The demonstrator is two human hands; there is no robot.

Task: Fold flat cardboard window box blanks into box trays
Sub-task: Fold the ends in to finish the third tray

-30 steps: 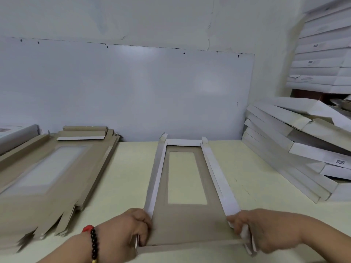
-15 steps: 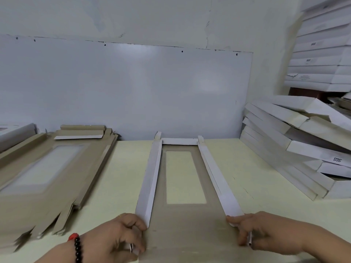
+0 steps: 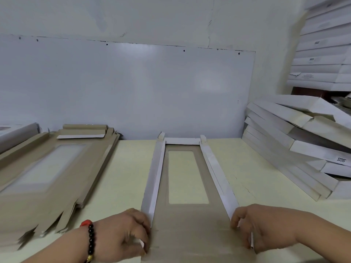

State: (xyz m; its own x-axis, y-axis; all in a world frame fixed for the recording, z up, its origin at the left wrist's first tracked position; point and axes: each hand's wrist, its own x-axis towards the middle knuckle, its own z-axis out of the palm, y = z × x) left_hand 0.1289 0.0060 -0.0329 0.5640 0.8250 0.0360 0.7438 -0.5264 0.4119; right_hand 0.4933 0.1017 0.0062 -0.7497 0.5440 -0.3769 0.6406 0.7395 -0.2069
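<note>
Head view: brown flat cardboard window box blank (image 3: pixel 190 221) lies on pale yellow table (image 3: pixel 129 168), 2 white side flaps raised. Left hand (image 3: pixel 121 238) and right hand (image 3: pixel 264 226) pinch near flap ends — light, stiff, creases easily; hold along score lines.

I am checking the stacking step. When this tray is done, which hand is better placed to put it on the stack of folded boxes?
Probably the right hand: the folded boxes lie on its side of the tray.
</note>
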